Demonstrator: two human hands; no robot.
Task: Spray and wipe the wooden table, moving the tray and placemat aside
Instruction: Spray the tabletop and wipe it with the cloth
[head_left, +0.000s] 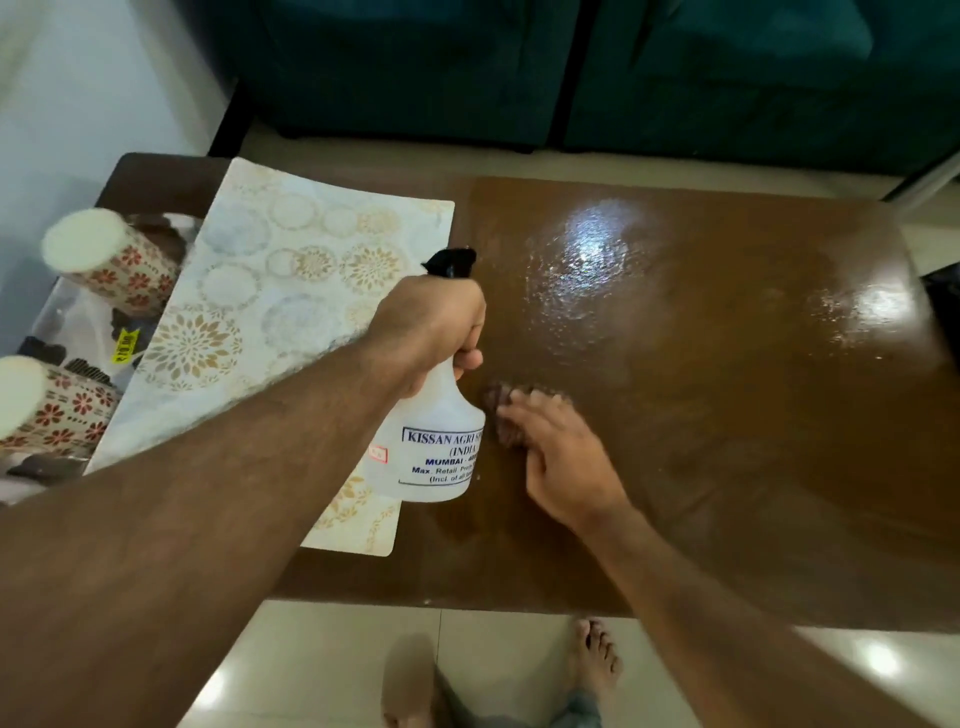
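Left hand (431, 327) grips the neck of a translucent white spray bottle (431, 447), fingers curled round it under the black trigger head (451, 262). Bottle long axis is near upright, tilted a bit, base toward the camera; nozzle points up-frame and right, toward the wet glossy patch (587, 260) on the wooden table (727, 415). Bottle is held off the surface, over the placemat's right edge.

Right hand (561, 457) lies flat, fingers extended, pressing a small dark cloth (501, 410) onto the table just right of the bottle base. Cloth is mostly hidden under the fingers and blurred.

Patterned placemat (291, 291) lies on the left part of the table, long axis running up-frame. Tray (78, 332) with two floral cups (111, 260) sits at far left, beside the placemat.
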